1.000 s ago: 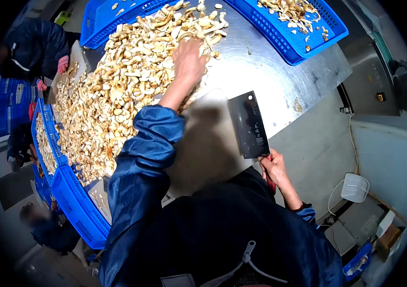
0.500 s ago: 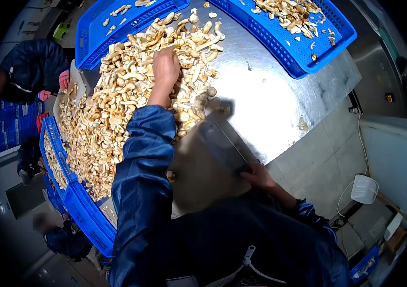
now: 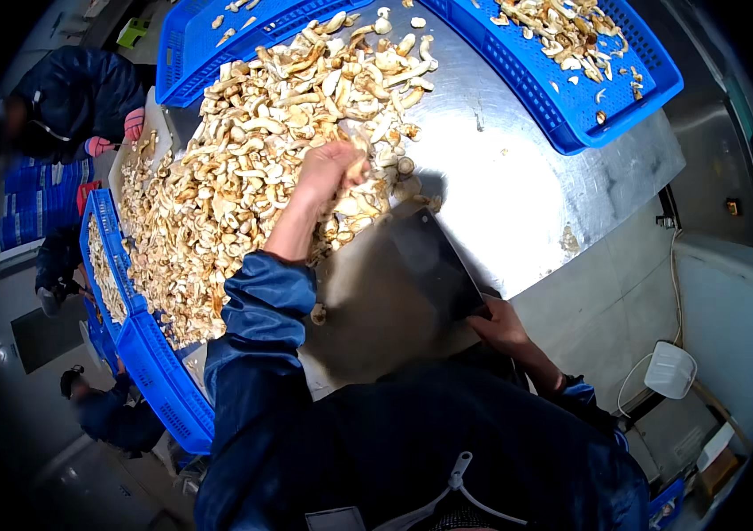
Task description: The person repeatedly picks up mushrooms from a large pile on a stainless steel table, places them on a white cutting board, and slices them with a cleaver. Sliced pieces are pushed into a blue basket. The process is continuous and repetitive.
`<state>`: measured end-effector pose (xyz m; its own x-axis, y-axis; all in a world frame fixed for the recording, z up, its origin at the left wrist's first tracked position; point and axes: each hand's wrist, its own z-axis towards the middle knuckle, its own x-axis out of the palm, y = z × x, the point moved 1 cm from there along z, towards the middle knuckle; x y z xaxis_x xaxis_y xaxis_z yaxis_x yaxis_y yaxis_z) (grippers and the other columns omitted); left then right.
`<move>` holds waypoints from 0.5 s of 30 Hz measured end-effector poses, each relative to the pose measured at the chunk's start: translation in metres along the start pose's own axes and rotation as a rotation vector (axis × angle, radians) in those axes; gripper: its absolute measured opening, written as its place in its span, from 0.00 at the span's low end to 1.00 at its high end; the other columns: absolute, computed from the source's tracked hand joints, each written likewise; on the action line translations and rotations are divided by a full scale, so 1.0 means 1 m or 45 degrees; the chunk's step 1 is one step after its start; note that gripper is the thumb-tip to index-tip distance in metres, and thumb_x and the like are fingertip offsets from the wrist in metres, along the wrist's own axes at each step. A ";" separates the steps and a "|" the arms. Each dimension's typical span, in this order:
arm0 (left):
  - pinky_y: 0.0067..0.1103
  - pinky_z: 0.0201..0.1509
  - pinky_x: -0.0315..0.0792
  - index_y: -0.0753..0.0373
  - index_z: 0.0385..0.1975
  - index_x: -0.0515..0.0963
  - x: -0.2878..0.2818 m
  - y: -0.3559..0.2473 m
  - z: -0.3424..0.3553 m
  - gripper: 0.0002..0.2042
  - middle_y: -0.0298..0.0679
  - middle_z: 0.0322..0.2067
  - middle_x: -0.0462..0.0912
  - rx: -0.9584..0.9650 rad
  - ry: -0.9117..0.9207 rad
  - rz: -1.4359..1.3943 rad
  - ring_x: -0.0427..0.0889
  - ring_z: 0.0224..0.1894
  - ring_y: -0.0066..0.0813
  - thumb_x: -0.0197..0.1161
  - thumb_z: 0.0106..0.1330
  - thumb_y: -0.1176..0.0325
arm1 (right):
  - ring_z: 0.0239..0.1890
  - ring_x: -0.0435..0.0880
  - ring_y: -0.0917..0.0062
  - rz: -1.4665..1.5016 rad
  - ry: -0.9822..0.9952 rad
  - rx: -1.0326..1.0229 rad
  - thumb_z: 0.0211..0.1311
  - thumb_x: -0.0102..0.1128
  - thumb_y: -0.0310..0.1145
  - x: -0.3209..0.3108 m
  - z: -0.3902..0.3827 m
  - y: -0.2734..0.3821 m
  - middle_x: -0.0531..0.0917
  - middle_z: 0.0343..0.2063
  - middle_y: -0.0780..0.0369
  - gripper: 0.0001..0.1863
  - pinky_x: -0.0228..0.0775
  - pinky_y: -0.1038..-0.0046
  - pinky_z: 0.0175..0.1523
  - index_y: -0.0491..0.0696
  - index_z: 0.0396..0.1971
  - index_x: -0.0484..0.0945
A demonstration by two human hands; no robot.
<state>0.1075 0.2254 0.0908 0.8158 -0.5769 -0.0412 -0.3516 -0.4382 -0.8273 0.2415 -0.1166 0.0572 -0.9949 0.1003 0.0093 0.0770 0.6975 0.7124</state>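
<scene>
To the far left, past the left hand, pink gloves [image 3: 134, 124] are seen on a co-worker in dark clothing. Nearer, to the lower left of the left hand, a blue basket [image 3: 159, 380] is stood against the table's side. Between these and the left hand, a broad pile of pale mushrooms [image 3: 217, 195] is spread, reaching under and beyond that hand. Above and to its left, a blue crate [image 3: 183, 88] is set with a few pieces in it.

The left hand [image 3: 330, 170] is held over the pile's right part, fingers curled inward. A pale piece is shown at the fingertips, but whether it is pinched or only touched cannot be told through the blur. Since half a second ago, the hand has been drawn back toward the body, closer to the board.

Below the left hand, a grey-white board [image 3: 367, 310] is largely shaded, with one small mushroom [image 3: 318, 314] left beside the forearm. To the right, a dark cleaver [image 3: 429, 261] is held over the board; a second ago it was out by the board's right edge. Blade and pile edge are thus judged to have been brought close together. Its handle is closed within the right hand [image 3: 502, 326]. Well beyond that hand, a blue tray [image 3: 562, 133] is part-filled with mushroom pieces.
</scene>
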 end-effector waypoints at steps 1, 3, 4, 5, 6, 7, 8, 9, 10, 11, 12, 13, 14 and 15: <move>0.16 0.20 0.68 0.71 0.36 0.79 0.003 0.007 -0.003 0.08 0.40 0.24 0.82 -0.042 0.019 0.198 0.76 0.19 0.20 0.57 0.65 0.73 | 0.24 0.78 0.76 -0.036 -0.009 -0.001 0.53 0.61 0.31 -0.001 -0.001 -0.004 0.79 0.21 0.58 0.13 0.70 0.72 0.29 0.38 0.36 0.76; 0.17 0.24 0.69 0.75 0.40 0.77 0.031 -0.030 0.000 0.12 0.39 0.25 0.81 0.216 0.054 0.570 0.77 0.21 0.19 0.56 0.64 0.72 | 0.22 0.76 0.79 -0.063 -0.014 -0.026 0.54 0.61 0.31 -0.001 -0.001 -0.013 0.78 0.20 0.61 0.13 0.68 0.74 0.26 0.39 0.36 0.76; 0.18 0.31 0.71 0.74 0.46 0.75 0.045 -0.051 0.003 0.16 0.38 0.29 0.82 0.392 0.243 0.284 0.78 0.27 0.19 0.55 0.65 0.68 | 0.19 0.75 0.82 -0.060 0.010 -0.068 0.55 0.62 0.32 0.001 0.000 -0.017 0.77 0.18 0.63 0.13 0.66 0.77 0.23 0.39 0.37 0.76; 0.19 0.42 0.73 0.73 0.55 0.69 0.064 -0.087 -0.005 0.22 0.43 0.36 0.83 0.610 0.276 0.435 0.80 0.35 0.23 0.54 0.67 0.64 | 0.16 0.74 0.84 -0.048 0.013 -0.100 0.56 0.62 0.33 0.002 0.002 -0.022 0.76 0.16 0.66 0.13 0.64 0.79 0.20 0.39 0.37 0.76; 0.24 0.49 0.72 0.71 0.59 0.64 0.066 -0.098 0.004 0.23 0.46 0.43 0.81 0.758 0.256 0.428 0.80 0.42 0.30 0.53 0.67 0.64 | 0.17 0.74 0.85 -0.074 0.016 -0.135 0.55 0.62 0.33 0.004 0.002 -0.023 0.76 0.16 0.66 0.14 0.64 0.79 0.20 0.40 0.36 0.76; 0.29 0.57 0.70 0.68 0.64 0.60 0.071 -0.109 0.015 0.26 0.49 0.50 0.78 0.909 0.246 0.427 0.79 0.48 0.37 0.51 0.67 0.64 | 0.17 0.74 0.85 -0.091 0.009 -0.171 0.55 0.63 0.34 0.005 0.004 -0.026 0.76 0.16 0.66 0.14 0.64 0.79 0.21 0.40 0.36 0.76; 0.32 0.59 0.68 0.67 0.63 0.61 0.051 -0.093 0.048 0.25 0.49 0.52 0.77 0.985 -0.042 0.816 0.77 0.52 0.40 0.51 0.67 0.63 | 0.18 0.74 0.85 -0.113 0.018 -0.215 0.54 0.63 0.34 0.007 0.004 -0.026 0.76 0.17 0.66 0.14 0.64 0.78 0.21 0.40 0.35 0.76; 0.34 0.61 0.66 0.66 0.62 0.63 0.031 -0.080 0.072 0.25 0.49 0.54 0.75 1.039 -0.334 1.205 0.75 0.55 0.43 0.51 0.67 0.63 | 0.20 0.76 0.81 -0.132 0.061 -0.156 0.53 0.63 0.36 0.010 0.005 -0.025 0.77 0.18 0.63 0.16 0.66 0.75 0.24 0.40 0.36 0.76; 0.36 0.63 0.64 0.66 0.61 0.65 0.011 -0.073 0.091 0.25 0.51 0.56 0.73 0.881 -0.334 1.315 0.71 0.59 0.46 0.51 0.67 0.60 | 0.23 0.77 0.78 -0.139 0.093 -0.101 0.52 0.63 0.37 0.013 0.008 -0.025 0.78 0.19 0.60 0.17 0.68 0.72 0.28 0.40 0.37 0.77; 0.37 0.64 0.62 0.65 0.60 0.66 -0.004 -0.065 0.109 0.25 0.52 0.58 0.71 0.720 -0.335 1.415 0.67 0.62 0.49 0.51 0.66 0.57 | 0.25 0.78 0.75 -0.151 0.123 -0.043 0.51 0.62 0.38 0.016 0.011 -0.025 0.79 0.21 0.58 0.19 0.69 0.69 0.31 0.40 0.38 0.78; 0.39 0.65 0.59 0.64 0.60 0.67 -0.013 -0.054 0.121 0.26 0.54 0.59 0.68 0.713 -0.383 1.458 0.63 0.64 0.52 0.52 0.66 0.54 | 0.25 0.78 0.73 -0.148 0.100 -0.116 0.51 0.62 0.38 0.020 0.012 -0.025 0.78 0.21 0.57 0.17 0.69 0.68 0.31 0.40 0.36 0.78; 0.40 0.67 0.57 0.64 0.59 0.68 -0.021 -0.038 0.133 0.28 0.55 0.61 0.66 0.698 -0.427 1.498 0.60 0.66 0.55 0.52 0.65 0.51 | 0.25 0.78 0.72 -0.119 0.153 -0.106 0.51 0.62 0.39 0.022 0.013 -0.023 0.78 0.21 0.56 0.17 0.69 0.68 0.31 0.40 0.35 0.78; 0.42 0.68 0.54 0.60 0.62 0.66 -0.025 -0.008 0.156 0.31 0.56 0.65 0.59 0.814 -0.472 1.379 0.54 0.69 0.54 0.53 0.63 0.47 | 0.25 0.79 0.71 -0.102 0.216 -0.097 0.50 0.62 0.39 0.021 0.013 -0.017 0.79 0.21 0.56 0.18 0.70 0.67 0.32 0.40 0.35 0.79; 0.46 0.69 0.51 0.54 0.64 0.65 0.022 -0.019 0.138 0.32 0.55 0.68 0.53 0.578 -0.464 1.575 0.49 0.70 0.56 0.55 0.62 0.44 | 0.25 0.79 0.70 -0.060 0.224 -0.072 0.50 0.62 0.40 0.019 0.017 -0.016 0.79 0.22 0.55 0.18 0.70 0.66 0.32 0.40 0.34 0.79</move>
<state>0.1957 0.3168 0.0283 0.1799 -0.1796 -0.9671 -0.8108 0.5297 -0.2492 0.2223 -0.1134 0.0341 -0.9937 -0.0609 0.0938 0.0308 0.6572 0.7531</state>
